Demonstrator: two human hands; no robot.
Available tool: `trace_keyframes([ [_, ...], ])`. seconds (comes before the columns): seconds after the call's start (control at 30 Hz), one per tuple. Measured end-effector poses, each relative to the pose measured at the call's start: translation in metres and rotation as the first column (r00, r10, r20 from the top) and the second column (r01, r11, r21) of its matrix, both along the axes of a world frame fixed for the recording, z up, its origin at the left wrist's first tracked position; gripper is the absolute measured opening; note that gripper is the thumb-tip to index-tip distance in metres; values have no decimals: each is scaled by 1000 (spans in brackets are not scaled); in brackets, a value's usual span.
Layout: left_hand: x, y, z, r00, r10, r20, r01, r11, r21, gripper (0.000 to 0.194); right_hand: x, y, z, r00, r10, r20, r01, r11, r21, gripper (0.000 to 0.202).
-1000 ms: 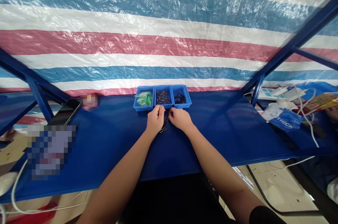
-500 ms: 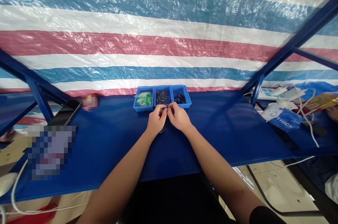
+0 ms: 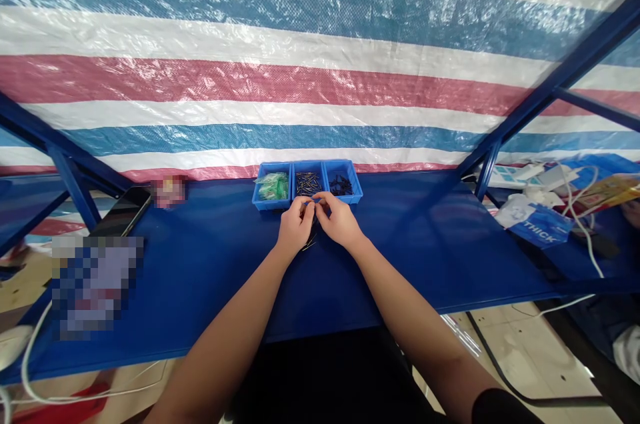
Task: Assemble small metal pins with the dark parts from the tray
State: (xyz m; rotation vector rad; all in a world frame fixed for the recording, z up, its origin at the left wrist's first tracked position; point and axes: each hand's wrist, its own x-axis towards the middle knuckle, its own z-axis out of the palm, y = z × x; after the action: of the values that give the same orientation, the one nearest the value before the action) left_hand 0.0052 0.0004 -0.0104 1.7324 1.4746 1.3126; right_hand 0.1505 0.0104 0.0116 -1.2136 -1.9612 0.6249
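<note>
Loose pins (image 3: 309, 245) lie on the table (image 3: 400, 257), just below the two hands. The left hand (image 3: 296, 224) and right hand (image 3: 336, 219) meet at curled fingertips; whether they grip anything is hidden. Three bins (image 3: 307, 185) sit just beyond, near the far edge; bare table spreads either side.

1. I'm watching the left hand (image 3: 295, 229) and right hand (image 3: 339, 221) working fingertips close together; I'm not making out anything between them.
2. Three blue bins (image 3: 351, 200) are sitting just beyond.
3. Slender pieces (image 3: 309, 245) are lying on the blue table (image 3: 415, 237).
</note>
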Motion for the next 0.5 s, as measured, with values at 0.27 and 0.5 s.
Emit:
trace_keyframes([
  [0.27,-2,1,0,998,54,-22,-54,999,-3,30,-1,-3,3,995,93,-34,-93,995,22,33],
  [0.5,-1,0,0,999,1,41,-2,1000,23,28,0,-2,3,996,45,-71,-46,999,-20,34],
])
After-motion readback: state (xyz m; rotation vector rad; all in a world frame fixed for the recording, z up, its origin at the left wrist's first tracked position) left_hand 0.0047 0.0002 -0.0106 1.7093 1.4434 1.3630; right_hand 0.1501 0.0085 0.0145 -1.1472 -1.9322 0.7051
